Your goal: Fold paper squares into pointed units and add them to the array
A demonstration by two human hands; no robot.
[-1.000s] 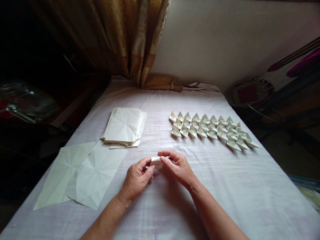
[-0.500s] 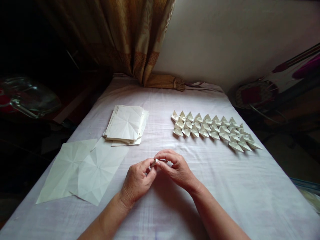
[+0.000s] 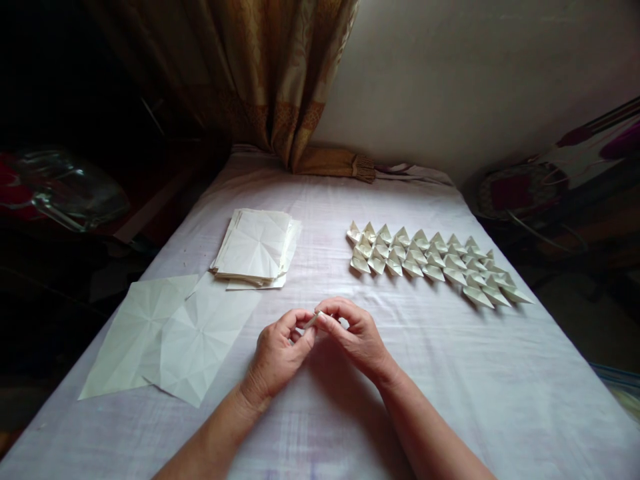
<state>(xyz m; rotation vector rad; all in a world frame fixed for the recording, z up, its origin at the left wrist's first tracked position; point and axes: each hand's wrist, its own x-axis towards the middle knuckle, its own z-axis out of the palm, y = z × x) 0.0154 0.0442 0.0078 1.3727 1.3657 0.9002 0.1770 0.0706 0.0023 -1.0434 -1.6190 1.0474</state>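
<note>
The left hand [image 3: 281, 347] and right hand [image 3: 357, 337] pinched a small folded paper [image 3: 313, 321] (mostly hidden) over the cloth [image 3: 450, 373], perhaps steadying it from both sides; folded pieces [image 3: 435, 259] sat in rows, probably kept apart from the paper stack [image 3: 257, 244].

The bare left forearm [image 3: 207, 430] and bare right forearm [image 3: 430, 423] slant inward from the lower edge. The bare left hand [image 3: 279, 348] and bare right hand [image 3: 357, 339] come close together, fingers [image 3: 336, 305] curved, each thumb [image 3: 306, 340] bent in a pinch.
</note>
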